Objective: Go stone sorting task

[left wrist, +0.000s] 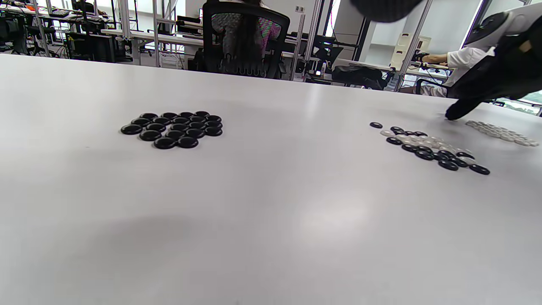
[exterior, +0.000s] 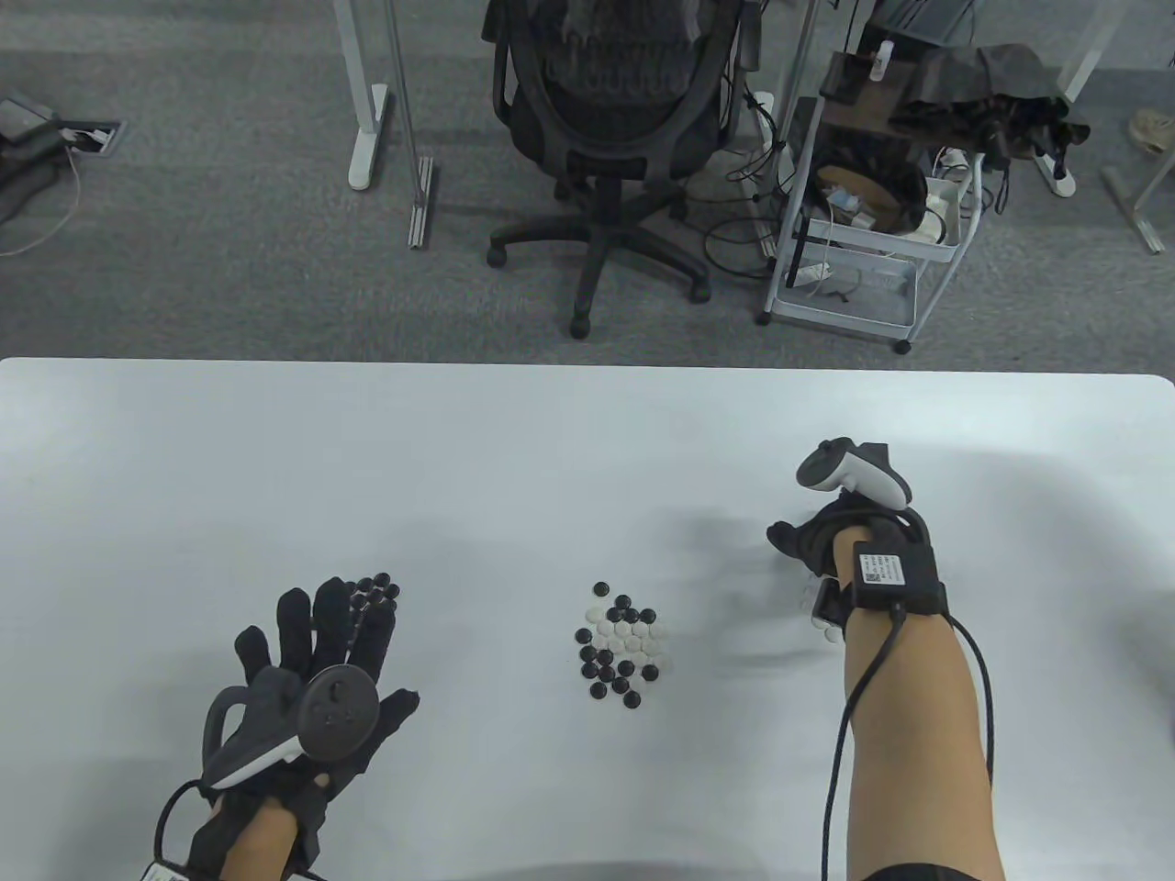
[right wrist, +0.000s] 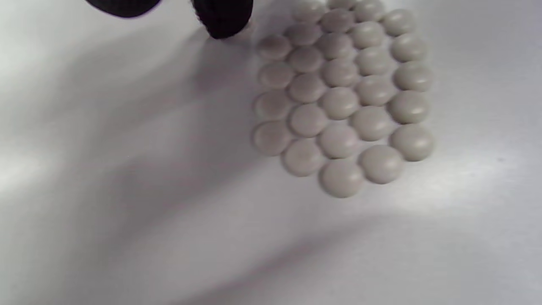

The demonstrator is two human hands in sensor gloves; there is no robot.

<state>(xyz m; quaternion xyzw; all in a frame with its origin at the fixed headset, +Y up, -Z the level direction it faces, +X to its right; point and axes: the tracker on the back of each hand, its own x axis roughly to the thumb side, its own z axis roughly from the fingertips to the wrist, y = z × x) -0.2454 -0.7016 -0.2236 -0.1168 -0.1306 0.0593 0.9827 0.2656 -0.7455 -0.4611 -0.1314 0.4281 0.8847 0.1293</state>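
Over the black stones [left wrist: 171,128] the left grip [exterior: 317,656] spreads empty; the right grip's [exterior: 812,541] hold is unclear.

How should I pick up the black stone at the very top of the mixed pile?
Probably pinch the lone round black stone by its thin rim, coming straight down from above. It lies flat, slightly apart at the far edge of the mixed black and white pile, so fingers fit on its far and side edges.
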